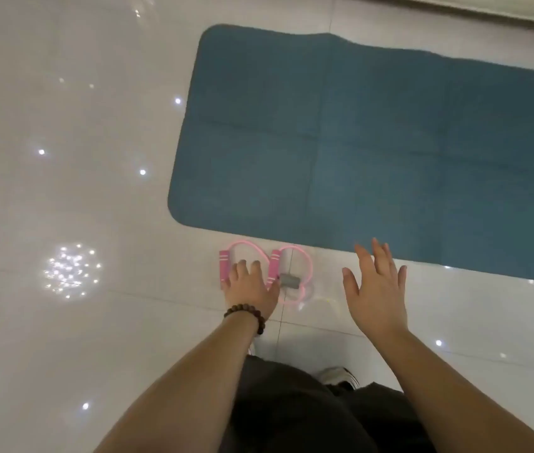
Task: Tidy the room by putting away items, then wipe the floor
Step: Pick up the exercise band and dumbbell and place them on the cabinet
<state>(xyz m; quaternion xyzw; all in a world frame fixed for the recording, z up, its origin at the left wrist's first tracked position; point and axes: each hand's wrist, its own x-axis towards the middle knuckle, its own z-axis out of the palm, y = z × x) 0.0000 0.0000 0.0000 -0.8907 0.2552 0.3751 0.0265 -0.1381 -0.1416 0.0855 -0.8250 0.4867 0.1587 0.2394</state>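
Note:
A pink resistance band [293, 256] with two pink foam handles and a grey middle piece lies on the glossy white tile floor [79, 191], just in front of a teal exercise mat [373, 142]. My left hand [251, 286], with a brown bead bracelet on the wrist, hovers over the band between its two handles, fingers apart; whether it touches the band is unclear. My right hand [378, 289] is spread open above the floor by the mat's near edge, holding nothing.
The mat lies flat and runs out of view to the right. A pale ledge or wall base [487, 11] crosses the top right. My dark trousers and a light shoe [340, 376] show at the bottom. Ceiling lights reflect off the tiles.

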